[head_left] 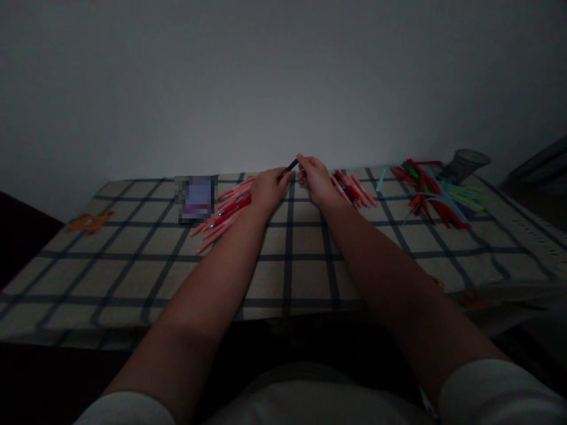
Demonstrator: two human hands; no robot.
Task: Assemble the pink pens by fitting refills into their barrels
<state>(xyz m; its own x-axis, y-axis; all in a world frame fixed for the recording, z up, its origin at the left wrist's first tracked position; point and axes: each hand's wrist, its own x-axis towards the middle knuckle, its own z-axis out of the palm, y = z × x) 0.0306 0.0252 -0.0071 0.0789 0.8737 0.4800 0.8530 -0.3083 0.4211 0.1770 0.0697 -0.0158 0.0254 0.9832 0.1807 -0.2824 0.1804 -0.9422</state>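
Note:
Near the far side of the table, both of my hands meet around a dark, slim, pen-like stick (290,166). My left hand (269,186) is closed on its lower end, and the stick slants up to the right. The fingertips of my right hand (316,178) pinch at its upper end. Beside my left hand lies a spread of pink and red pens (228,206), partly covered by that hand and forearm. A smaller group of pink and red pens (357,190) lies just right of my right hand.
A checked cloth (305,242) covers the table, which stands against a plain wall (283,77). On the left lies a blurred-out rectangular item (198,198). To the right are a pale blue strip (381,179), a heap of red and green strips (436,198) and a mesh cup (467,164).

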